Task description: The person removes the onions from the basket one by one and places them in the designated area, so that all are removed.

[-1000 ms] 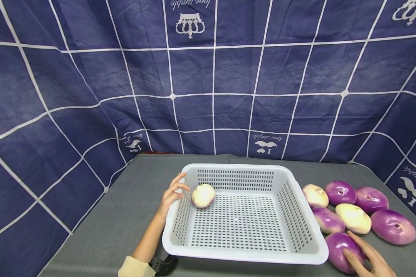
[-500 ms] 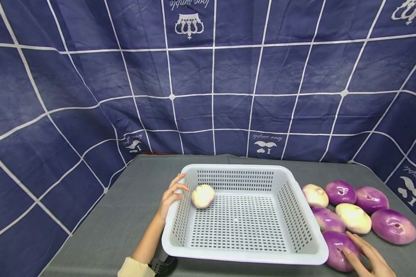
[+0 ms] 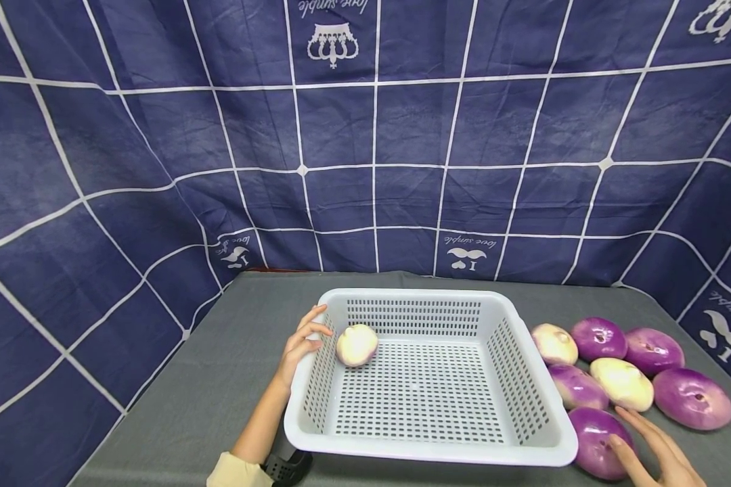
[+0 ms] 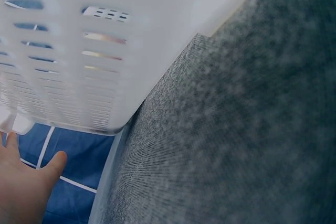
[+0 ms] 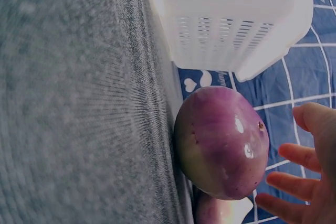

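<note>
In the head view my left hand [image 3: 298, 348] rests its fingers over the left rim of a pale grey perforated plastic basket [image 3: 432, 454]; the left wrist view has its thumb standing apart from the basket. A whitish turnip [image 3: 357, 345] lies inside, near that side. At the lower right, my right hand [image 3: 664, 453] has its fingers spread beside a glossy purple turnip [image 3: 598, 443] on the table. The right wrist view shows a gap between those fingertips and the purple turnip [image 5: 223, 142]. Nothing is held in that hand.
Several more turnips, purple [image 3: 691, 399] and whitish [image 3: 621, 384], cluster right of the basket. A grey cloth [image 3: 219, 379] covers the table. Blue cloth [image 3: 414, 128] with white grid lines hangs behind and at both sides. A dark wristband [image 3: 288, 467] lies by the left forearm.
The front purple turnip has shifted slightly left, towards the basket. My right hand has let go of it and drawn a little to the right. The left hand has stayed put.
</note>
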{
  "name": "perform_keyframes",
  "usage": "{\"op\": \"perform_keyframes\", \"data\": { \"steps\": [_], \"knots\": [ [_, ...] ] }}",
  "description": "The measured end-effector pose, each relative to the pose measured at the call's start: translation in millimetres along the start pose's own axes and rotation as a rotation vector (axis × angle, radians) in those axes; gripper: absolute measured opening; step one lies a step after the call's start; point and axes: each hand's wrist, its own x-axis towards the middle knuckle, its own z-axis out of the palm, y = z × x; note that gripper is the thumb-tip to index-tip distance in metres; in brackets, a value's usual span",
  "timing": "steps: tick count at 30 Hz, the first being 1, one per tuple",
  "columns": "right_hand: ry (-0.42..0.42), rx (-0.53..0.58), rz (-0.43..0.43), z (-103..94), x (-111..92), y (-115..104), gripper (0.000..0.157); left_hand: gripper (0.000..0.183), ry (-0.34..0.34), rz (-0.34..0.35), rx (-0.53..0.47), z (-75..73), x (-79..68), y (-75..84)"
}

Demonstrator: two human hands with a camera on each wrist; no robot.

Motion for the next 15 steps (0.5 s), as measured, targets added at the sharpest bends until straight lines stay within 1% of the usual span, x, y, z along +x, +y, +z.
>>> {"op": "perform_keyframes", "data": {
  "steps": [2, 4, 7, 9, 11, 15],
  "knots": [
    [0.044, -0.002, 0.001, -2.2, 0, -9, 0.046, 0.024, 0.0, -0.001, -0.001, 0.1, 0.2, 0.0],
    [0.069, -0.013, 0.009, -4.0, -1, -18, 0.045, 0.024, 0.001, -0.001, 0.001, 0.3, 0.3, -0.2],
    [0.115, 0.001, -0.027, -6.2, 1, -28, 0.043, 0.024, 0.005, -0.008, 0.008, 0.3, 0.5, -0.4],
    [0.126, 0.008, -0.054, -7.5, 2, -34, 0.043, 0.024, 0.007, -0.012, 0.011, 0.3, 0.4, -0.3],
    [0.139, 0.031, -0.101, -8.5, 3, -39, 0.043, 0.024, 0.009, -0.017, 0.01, 0.1, 0.3, -0.1],
    [0.117, 0.049, -0.162, -10.4, 5, -45, 0.045, 0.024, 0.01, -0.021, 0.007, 0.5, -0.2, 0.5]
  ]
}}
